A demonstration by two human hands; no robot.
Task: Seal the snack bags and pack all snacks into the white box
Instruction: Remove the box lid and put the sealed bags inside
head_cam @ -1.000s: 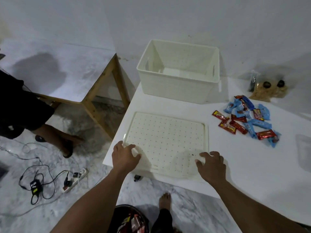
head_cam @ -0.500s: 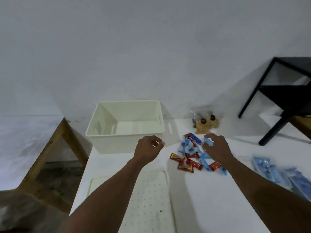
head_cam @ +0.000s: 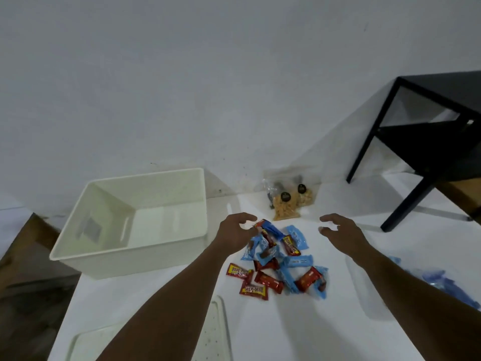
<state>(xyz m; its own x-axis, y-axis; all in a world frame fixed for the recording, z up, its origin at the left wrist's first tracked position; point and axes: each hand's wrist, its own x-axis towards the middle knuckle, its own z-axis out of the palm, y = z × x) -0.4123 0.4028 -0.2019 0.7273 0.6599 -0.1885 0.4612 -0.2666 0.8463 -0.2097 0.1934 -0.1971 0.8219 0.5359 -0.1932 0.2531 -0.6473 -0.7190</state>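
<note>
- Red and blue wrapped snacks [head_cam: 282, 259] lie heaped on the counter [head_cam: 286, 324] between our hands.
- Our left hand [head_cam: 235, 234] hovers loosely curled, holding nothing; the white box [head_cam: 125, 261] sits just left of it.
- Our right hand [head_cam: 341, 231] is spread wide, empty; the snack bags [head_cam: 286, 208] lie beyond both hands.

one white box [head_cam: 125, 259], one dotted lid [head_cam: 216, 334], two tan snack bags [head_cam: 285, 212] — sweets [head_cam: 295, 261] too heaped to count.

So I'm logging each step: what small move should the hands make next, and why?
Probably close both hands inward on the wrapped snacks: the left hand is at the pile's far edge, the right hand hovers open beside it, and the white box stands empty.
</note>
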